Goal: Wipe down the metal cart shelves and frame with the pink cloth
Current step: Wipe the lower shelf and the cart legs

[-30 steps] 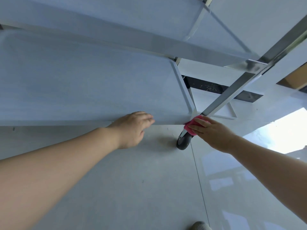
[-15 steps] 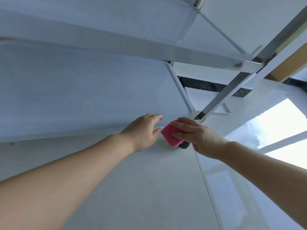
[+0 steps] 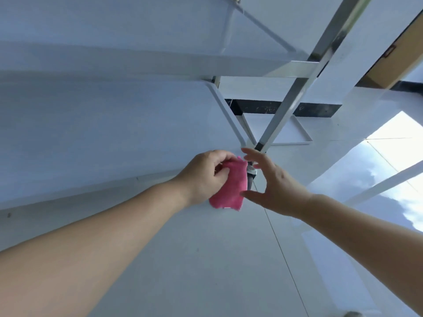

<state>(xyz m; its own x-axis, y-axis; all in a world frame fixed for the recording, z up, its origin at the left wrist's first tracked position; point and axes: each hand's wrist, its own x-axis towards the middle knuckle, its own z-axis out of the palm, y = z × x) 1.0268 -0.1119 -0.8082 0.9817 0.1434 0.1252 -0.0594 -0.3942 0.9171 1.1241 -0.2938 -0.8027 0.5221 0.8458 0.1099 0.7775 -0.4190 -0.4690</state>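
The metal cart fills the upper left, with its lower shelf (image 3: 109,133) below an upper shelf (image 3: 128,26). A shiny frame post (image 3: 297,88) runs down to the shelf's near right corner. The pink cloth (image 3: 231,188) hangs just below that corner, partly hiding the caster wheel (image 3: 250,177). My left hand (image 3: 203,177) pinches the cloth's upper left edge. To the right of the cloth, my right hand (image 3: 272,186) has spread fingers, with the thumb tip at the cloth's lower right edge.
Glossy white floor tiles (image 3: 229,259) lie under the cart, with bright window reflections at the right. A black strip (image 3: 274,108) runs along the wall base behind the cart. A tan panel (image 3: 393,65) shows at the upper right.
The cloth has passed from my right hand to my left hand. My right hand has let go and spread its fingers. Both hands now sit below the shelf corner.
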